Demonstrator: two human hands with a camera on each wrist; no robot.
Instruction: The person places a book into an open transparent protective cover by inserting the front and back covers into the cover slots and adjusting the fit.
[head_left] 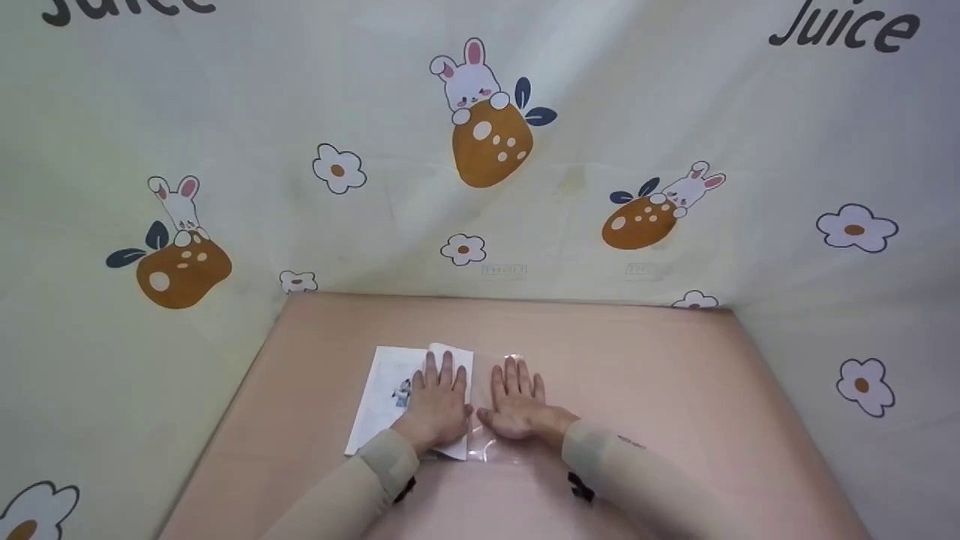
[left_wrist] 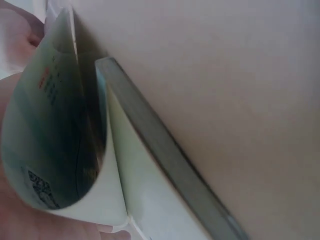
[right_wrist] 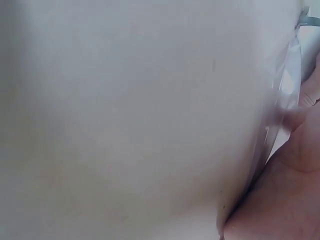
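A white book (head_left: 369, 405) with a small blue figure printed on it lies on the table. My left hand (head_left: 439, 401) rests on its right part, fingers straight and spread. Under that palm a cover or flap (left_wrist: 47, 135) bows up in a curl, showing blue-green print and a QR code in the left wrist view. The thick page edge (left_wrist: 165, 155) is beside it. A clear plastic sheet (head_left: 487, 448) extends rightward from the book. My right hand (head_left: 517, 401) lies flat on this sheet, fingers straight, thumb toward the left hand. How the sheet joins the book is hidden.
The pinkish-brown tabletop (head_left: 637, 367) spreads around the book. A pale curtain (head_left: 390, 225) printed with rabbits, fruit and flowers encloses the back and sides. Dark straps (head_left: 580, 487) show at the wrists below the beige sleeves.
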